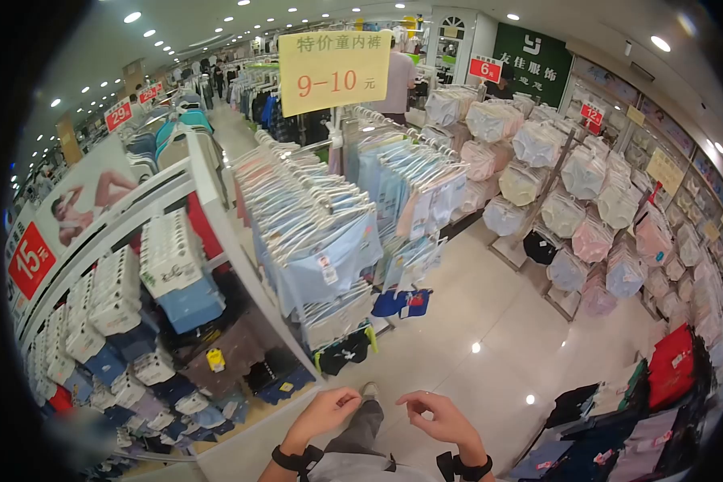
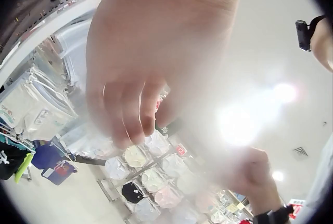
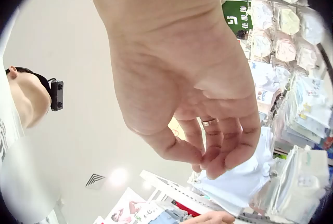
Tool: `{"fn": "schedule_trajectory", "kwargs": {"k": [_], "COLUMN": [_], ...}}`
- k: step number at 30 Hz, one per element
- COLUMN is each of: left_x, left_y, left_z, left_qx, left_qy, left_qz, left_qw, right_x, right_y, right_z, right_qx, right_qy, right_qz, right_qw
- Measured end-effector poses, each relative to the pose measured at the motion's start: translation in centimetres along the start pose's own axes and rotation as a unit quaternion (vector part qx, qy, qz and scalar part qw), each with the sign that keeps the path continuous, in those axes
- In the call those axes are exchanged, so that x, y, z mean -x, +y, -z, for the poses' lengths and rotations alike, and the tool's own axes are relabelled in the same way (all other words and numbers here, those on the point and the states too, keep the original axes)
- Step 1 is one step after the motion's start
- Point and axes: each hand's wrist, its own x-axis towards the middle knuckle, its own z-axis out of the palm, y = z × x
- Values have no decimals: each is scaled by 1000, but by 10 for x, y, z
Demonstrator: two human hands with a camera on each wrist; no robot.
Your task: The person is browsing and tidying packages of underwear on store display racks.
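In the head view my left hand [image 1: 327, 411] and right hand [image 1: 435, 418] are held up in front of my body, a short gap apart, over the floor. Neither holds anything. The fingers of both hang loosely curled, and the right wrist view shows the right hand [image 3: 187, 89] with thumb close to the fingertips and a ring on one finger. Ahead of them stands a rack of light blue underpants [image 1: 329, 269] on white hangers. Low on that rack hang a dark blue pair [image 1: 402, 304] and a black pair [image 1: 344, 352].
Boxed underwear [image 1: 173, 265] hangs on a white-framed shelf at left. A yellow price sign [image 1: 335, 72] tops the middle rack, with a person [image 1: 398, 84] behind it. Pale briefs [image 1: 584, 173] fill racks at right. Folded red garments [image 1: 671, 361] lie lower right. Shiny tiled floor [image 1: 458, 345] runs between.
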Motion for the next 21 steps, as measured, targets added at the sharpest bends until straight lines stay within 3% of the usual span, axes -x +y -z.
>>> {"fn": "schedule_trajectory", "kwargs": {"k": [9,16,19,21], "left_x": [-150,-257,-281,-291], "left_y": [0,6,9,16], "left_z": [12,24,24,26], "left_qx": [-8,-20,-62,-16], "left_qy": [12,-4,-10,-25], "left_qz": [-12,-24,-37,-19], "left_qw": [1000,1000,997,999], "right_x": [-126,-215,-255,-280], "right_y": [-10,-19,-22,-20], "right_z": [101,188,225,249], "right_qx": [102,201,240,270], "right_qy": [61,39,52,68], "right_qz": [56,65,74,91], "right_qw": [991,977,967,956]}}
